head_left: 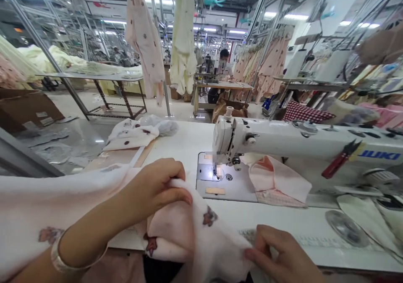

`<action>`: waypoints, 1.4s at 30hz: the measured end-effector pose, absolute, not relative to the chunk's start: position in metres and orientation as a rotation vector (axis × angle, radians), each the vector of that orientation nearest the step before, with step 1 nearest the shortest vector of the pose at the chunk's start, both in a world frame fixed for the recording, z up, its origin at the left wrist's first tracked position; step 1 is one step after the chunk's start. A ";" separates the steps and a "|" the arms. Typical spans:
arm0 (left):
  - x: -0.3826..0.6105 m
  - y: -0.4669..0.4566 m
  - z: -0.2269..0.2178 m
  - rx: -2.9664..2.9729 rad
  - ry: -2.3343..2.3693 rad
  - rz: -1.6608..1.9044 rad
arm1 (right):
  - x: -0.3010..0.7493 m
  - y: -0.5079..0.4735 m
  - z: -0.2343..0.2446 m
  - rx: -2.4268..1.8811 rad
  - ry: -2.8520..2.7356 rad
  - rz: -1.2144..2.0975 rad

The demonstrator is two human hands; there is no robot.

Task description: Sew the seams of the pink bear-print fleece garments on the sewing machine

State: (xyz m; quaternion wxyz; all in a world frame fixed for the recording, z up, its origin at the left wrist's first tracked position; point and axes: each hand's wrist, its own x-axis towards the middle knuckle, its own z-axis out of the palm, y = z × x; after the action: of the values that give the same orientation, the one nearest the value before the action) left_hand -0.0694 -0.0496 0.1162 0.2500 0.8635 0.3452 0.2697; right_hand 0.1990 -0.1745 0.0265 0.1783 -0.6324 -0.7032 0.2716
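Pale pink fleece cloth with small printed figures (201,237) bunched at the near edge of the white worktop (185,144); left hand (155,186) grip closed, pinching a fold; right hand (283,260) fingertips nipped on the lower edge; white sewing machine (283,140) just beyond; judgement: keep edges matched and the cloth taut between the pinches.

The cloth (195,232) lies over the near edge of the table (189,140) at 6 o'clock, with the left hand (154,186) on it at 7 o'clock and the right hand (280,258) at 5 o'clock. The sewing machine (283,140) stands on the table at 2 o'clock, with a folded piece (277,178) under its arm and snips (340,161) on its body. A cloth pile (132,134) sits at 11 o'clock. Beyond the table, at 12 o'clock, garments (145,35) hang before a seated person (224,60).
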 end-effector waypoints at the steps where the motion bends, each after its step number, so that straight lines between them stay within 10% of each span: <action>1: -0.075 -0.047 0.114 2.309 0.968 0.724 | 0.203 -0.177 0.027 -1.770 -1.947 0.784; 15: -0.082 -0.047 0.104 1.888 0.904 0.646 | 0.189 -0.163 0.017 -1.700 -1.928 0.612; 30: -0.089 -0.044 0.085 1.861 0.757 0.710 | 0.173 -0.190 0.035 -1.429 -0.879 1.386; 36: -0.090 -0.045 0.086 1.965 0.684 0.842 | 0.186 -0.196 0.018 -1.246 -0.986 1.307; 42: -0.092 -0.054 0.099 1.978 0.606 0.726 | 0.215 -0.127 0.021 -1.533 -1.711 0.545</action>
State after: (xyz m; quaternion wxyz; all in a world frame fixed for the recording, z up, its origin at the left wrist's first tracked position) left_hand -0.0919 -0.0541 0.0992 0.4570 0.8025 0.2457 0.2945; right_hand 0.2151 -0.1265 0.0207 0.3804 -0.6005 -0.6701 0.2136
